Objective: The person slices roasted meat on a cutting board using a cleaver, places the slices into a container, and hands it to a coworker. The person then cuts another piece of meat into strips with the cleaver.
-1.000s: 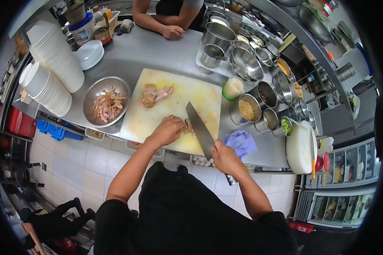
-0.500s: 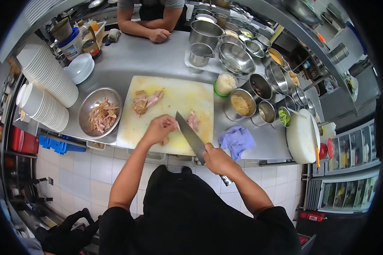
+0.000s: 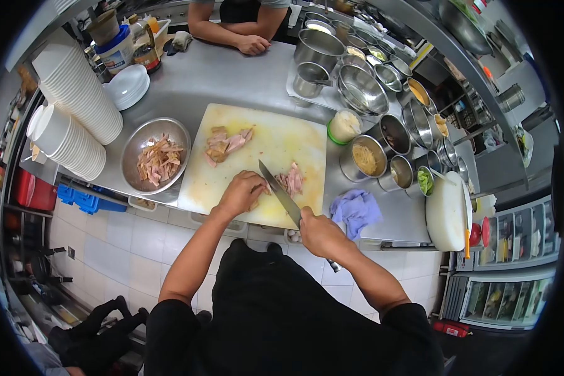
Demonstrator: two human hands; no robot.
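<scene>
My right hand (image 3: 321, 232) is closed round the handle of a large knife (image 3: 279, 193), its blade pointing up and left over the white cutting board (image 3: 232, 178). Beside the blade's left side, my left hand (image 3: 243, 192) has its fingers bent together on a small piece of meat at the board. Cut strips of meat (image 3: 291, 180) lie just right of the blade. Larger meat pieces (image 3: 226, 145) rest near the board's upper left. A steel bowl (image 3: 133, 141) of sliced meat stands left of the board.
A purple cloth (image 3: 356, 210) lies right of the board, below steel pots (image 3: 364, 156) with food. Stacked white containers (image 3: 84, 94) and white plates (image 3: 128, 86) are at the left. Across the counter, a person's forearms (image 3: 232, 34) rest on it. Another person is at the lower left.
The knife has shifted left from its place a second ago, and cut strips now show to its right. My left hand has moved slightly left and down.
</scene>
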